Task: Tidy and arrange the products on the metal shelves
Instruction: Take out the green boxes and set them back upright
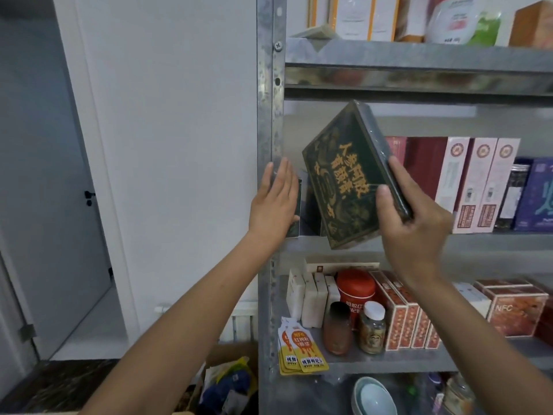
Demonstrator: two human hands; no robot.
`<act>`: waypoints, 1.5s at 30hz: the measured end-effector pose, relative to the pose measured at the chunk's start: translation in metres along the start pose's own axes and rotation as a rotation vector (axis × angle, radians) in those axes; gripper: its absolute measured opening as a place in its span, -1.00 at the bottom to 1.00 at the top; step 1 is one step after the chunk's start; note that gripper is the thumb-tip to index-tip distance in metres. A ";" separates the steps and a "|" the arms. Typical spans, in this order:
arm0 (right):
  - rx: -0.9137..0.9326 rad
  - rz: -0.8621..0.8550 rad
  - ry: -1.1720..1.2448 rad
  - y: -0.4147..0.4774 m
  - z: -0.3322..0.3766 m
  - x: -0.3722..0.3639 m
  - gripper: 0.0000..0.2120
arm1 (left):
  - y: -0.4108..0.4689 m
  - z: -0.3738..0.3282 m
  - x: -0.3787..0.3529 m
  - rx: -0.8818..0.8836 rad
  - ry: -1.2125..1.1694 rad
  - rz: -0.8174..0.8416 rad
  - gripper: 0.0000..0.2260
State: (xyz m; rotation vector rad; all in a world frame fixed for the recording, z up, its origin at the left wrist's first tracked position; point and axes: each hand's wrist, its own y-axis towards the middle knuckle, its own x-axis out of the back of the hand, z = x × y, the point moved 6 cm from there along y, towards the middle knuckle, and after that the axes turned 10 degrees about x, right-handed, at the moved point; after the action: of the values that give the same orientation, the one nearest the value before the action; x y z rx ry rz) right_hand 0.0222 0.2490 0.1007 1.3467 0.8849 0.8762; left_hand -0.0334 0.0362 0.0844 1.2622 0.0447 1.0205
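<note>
A dark green box with gold lettering (pixel 347 178) hangs tilted in front of the middle shelf (pixel 478 244) of the metal rack. My right hand (pixel 410 217) grips its right edge, thumb on the front face. My left hand (pixel 275 202) lies flat with straight fingers against a second dark green box (pixel 308 211) that stands at the shelf's left end, next to the upright post (pixel 270 115). That second box is mostly hidden behind the hand and the held box.
Pink and white boxes (pixel 475 187) and purple ones (pixel 535 193) stand to the right on the same shelf. The shelf below holds a red tin (pixel 356 289), jars, sachets (pixel 302 348) and orange boxes (pixel 401 319). Bowls (pixel 374 396) sit lower down, a carton of items (pixel 230 381) on the floor.
</note>
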 end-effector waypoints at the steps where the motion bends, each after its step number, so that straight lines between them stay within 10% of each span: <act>1: 0.007 0.012 -0.018 0.004 -0.001 -0.008 -0.60 | 0.001 0.000 0.001 0.013 -0.042 0.009 -0.17; 12: 0.012 0.202 -0.295 0.034 -0.021 -0.073 -0.54 | 0.007 0.002 -0.004 -0.064 -0.318 -0.024 -0.19; 21: 0.078 0.489 -0.507 0.023 -0.037 -0.133 -0.10 | 0.009 0.005 -0.009 -0.085 -0.397 -0.056 -0.16; 33: 0.302 0.432 -0.451 -0.029 -0.073 -0.117 -0.31 | 0.006 0.004 -0.030 -0.090 -0.473 -0.159 -0.33; 45: 0.084 0.462 -0.443 -0.026 -0.109 -0.123 -0.36 | 0.007 0.006 -0.027 -0.098 -0.576 -0.168 -0.40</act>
State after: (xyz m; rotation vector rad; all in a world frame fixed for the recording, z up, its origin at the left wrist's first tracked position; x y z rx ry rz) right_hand -0.1277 0.1823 0.0746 1.7697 0.2700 0.8403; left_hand -0.0503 0.0135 0.0792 1.3944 -0.3335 0.4832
